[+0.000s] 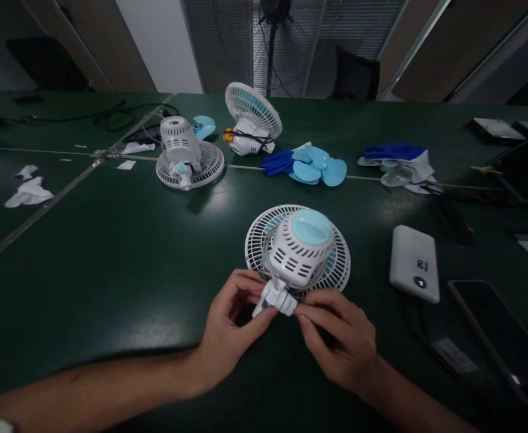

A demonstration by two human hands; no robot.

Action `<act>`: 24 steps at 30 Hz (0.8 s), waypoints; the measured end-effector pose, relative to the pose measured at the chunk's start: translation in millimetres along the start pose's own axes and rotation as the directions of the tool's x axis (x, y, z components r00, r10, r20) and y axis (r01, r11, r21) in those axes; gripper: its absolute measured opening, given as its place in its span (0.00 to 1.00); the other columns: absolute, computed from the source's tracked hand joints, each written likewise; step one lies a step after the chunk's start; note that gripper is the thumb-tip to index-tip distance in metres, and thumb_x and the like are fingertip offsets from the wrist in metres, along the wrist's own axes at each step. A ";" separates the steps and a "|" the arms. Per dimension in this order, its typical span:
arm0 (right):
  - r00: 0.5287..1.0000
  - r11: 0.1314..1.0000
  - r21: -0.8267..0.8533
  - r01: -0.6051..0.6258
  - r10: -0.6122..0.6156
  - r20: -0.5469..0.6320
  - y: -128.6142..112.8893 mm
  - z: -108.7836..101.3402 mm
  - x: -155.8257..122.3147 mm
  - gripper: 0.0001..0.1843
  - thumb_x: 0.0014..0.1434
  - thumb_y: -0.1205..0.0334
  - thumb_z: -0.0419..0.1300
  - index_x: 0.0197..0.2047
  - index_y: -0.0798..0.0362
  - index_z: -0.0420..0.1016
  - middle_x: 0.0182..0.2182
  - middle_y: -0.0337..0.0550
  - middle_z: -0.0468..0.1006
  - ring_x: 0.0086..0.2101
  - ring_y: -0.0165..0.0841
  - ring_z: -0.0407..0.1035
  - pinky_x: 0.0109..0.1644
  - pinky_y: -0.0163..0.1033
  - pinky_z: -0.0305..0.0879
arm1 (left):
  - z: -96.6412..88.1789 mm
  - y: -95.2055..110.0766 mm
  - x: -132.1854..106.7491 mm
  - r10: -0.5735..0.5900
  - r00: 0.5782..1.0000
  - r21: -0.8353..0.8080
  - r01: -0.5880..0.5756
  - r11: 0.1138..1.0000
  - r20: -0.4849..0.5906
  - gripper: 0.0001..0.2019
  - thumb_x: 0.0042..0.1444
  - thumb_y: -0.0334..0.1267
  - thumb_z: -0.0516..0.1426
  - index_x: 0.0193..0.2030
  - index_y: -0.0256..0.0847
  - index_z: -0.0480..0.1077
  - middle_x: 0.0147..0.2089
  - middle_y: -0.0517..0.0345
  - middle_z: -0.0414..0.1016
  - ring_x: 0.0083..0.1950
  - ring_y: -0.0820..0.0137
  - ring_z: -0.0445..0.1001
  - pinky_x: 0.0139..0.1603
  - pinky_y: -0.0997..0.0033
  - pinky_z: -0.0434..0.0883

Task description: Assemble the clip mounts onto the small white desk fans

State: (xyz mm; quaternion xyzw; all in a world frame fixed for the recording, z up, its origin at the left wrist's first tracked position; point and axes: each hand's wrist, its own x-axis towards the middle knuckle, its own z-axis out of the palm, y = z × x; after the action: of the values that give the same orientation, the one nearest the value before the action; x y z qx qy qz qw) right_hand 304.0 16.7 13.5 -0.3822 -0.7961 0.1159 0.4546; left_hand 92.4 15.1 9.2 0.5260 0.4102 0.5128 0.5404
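A small white fan (298, 249) with a light blue motor cap lies face down on its round grille on the green table (110, 252), right in front of me. Its white clip bracket (275, 297) sticks out toward me. My left hand (230, 337) pinches the bracket from the left with thumb and fingers. My right hand (338, 337) pinches it from the right, fingertips pressed on the bracket's end.
Further back lie a second fan (185, 153) face down, a third fan (252, 120) on its side, loose blue fan blades (316, 165) and blue gloves (394, 151). A white power bank (415, 261) and a dark tablet (498, 337) lie to the right. Paper scraps (27, 189) lie at the left.
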 end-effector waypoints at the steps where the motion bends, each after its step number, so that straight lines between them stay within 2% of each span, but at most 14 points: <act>1: 0.999 1.000 0.001 0.031 -0.031 0.022 -0.6 -0.5 -0.1 0.11 0.65 0.73 0.60 0.45 0.54 0.83 0.37 0.43 0.81 0.34 0.29 0.78 0.33 0.34 0.73 | 0.3 0.1 0.3 0.001 1.000 0.000 -0.001 1.000 0.000 0.08 0.62 0.30 0.66 0.44 0.41 0.73 0.49 0.56 0.72 0.48 0.72 0.76 0.48 0.76 0.76; 3: 0.998 0.999 -0.005 0.054 -0.054 0.037 -1.4 -1.8 0.0 0.12 0.66 0.72 0.59 0.47 0.53 0.83 0.37 0.42 0.81 0.34 0.29 0.78 0.33 0.34 0.73 | 0.6 0.3 0.8 0.001 1.000 -0.001 -0.001 1.000 -0.001 0.08 0.62 0.30 0.66 0.44 0.41 0.73 0.49 0.55 0.72 0.48 0.72 0.76 0.48 0.76 0.76; 8: 0.998 0.998 -0.015 -0.055 0.054 -0.038 0.8 -0.4 -1.0 0.11 0.65 0.74 0.60 0.45 0.54 0.83 0.37 0.43 0.80 0.35 0.29 0.78 0.35 0.34 0.74 | 0.5 -0.1 0.6 0.001 1.000 -0.004 -0.001 1.000 0.003 0.08 0.62 0.30 0.66 0.45 0.41 0.73 0.49 0.55 0.72 0.49 0.72 0.76 0.48 0.76 0.76; 13: 0.999 1.000 0.002 0.015 -0.015 0.028 0.2 -0.6 -1.9 0.12 0.66 0.72 0.59 0.46 0.52 0.83 0.37 0.43 0.81 0.35 0.30 0.78 0.34 0.36 0.74 | -0.2 -1.8 -0.1 -0.001 1.000 -0.002 0.001 1.000 0.001 0.08 0.62 0.31 0.66 0.45 0.42 0.73 0.50 0.55 0.72 0.49 0.71 0.76 0.49 0.75 0.76; 16: 1.000 1.000 -0.003 -0.015 0.015 -0.014 0.1 -1.1 0.2 0.14 0.66 0.73 0.59 0.49 0.51 0.83 0.38 0.43 0.81 0.35 0.30 0.78 0.34 0.35 0.74 | 0.5 -3.0 -2.2 -0.011 1.000 0.021 0.011 1.000 -0.003 0.08 0.63 0.32 0.66 0.45 0.41 0.72 0.51 0.54 0.72 0.50 0.70 0.76 0.50 0.73 0.77; 19: 0.996 0.998 0.012 -0.065 0.066 -0.059 1.1 0.8 1.2 0.13 0.64 0.75 0.61 0.47 0.52 0.83 0.37 0.43 0.80 0.35 0.30 0.78 0.35 0.34 0.75 | -0.3 -5.1 -4.8 -0.002 1.000 0.061 0.002 0.998 0.013 0.14 0.63 0.31 0.65 0.52 0.45 0.69 0.52 0.54 0.72 0.51 0.68 0.76 0.52 0.70 0.77; 22: 0.998 0.998 0.020 -0.058 0.058 -0.026 1.6 3.0 -1.0 0.12 0.64 0.74 0.61 0.45 0.52 0.82 0.37 0.43 0.80 0.35 0.31 0.78 0.35 0.35 0.74 | -6.2 -6.5 -2.0 0.115 0.987 0.180 -0.134 0.974 0.108 0.26 0.64 0.29 0.63 0.65 0.53 0.62 0.56 0.53 0.71 0.53 0.66 0.76 0.52 0.67 0.78; 24: 0.999 0.999 0.019 -0.047 0.047 -0.006 1.9 3.7 -3.2 0.12 0.64 0.74 0.61 0.45 0.53 0.82 0.37 0.44 0.81 0.35 0.31 0.78 0.35 0.36 0.73 | -12.5 -5.4 4.1 0.212 0.942 0.319 -0.291 0.902 0.259 0.29 0.65 0.29 0.61 0.69 0.56 0.60 0.58 0.51 0.68 0.56 0.63 0.74 0.54 0.63 0.78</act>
State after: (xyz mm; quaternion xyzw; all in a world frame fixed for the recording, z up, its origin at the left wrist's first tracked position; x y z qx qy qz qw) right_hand 302.9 16.4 8.4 -0.3967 -0.7845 0.1328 0.4578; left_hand 81.4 21.4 2.9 0.7162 0.3618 0.4358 0.4077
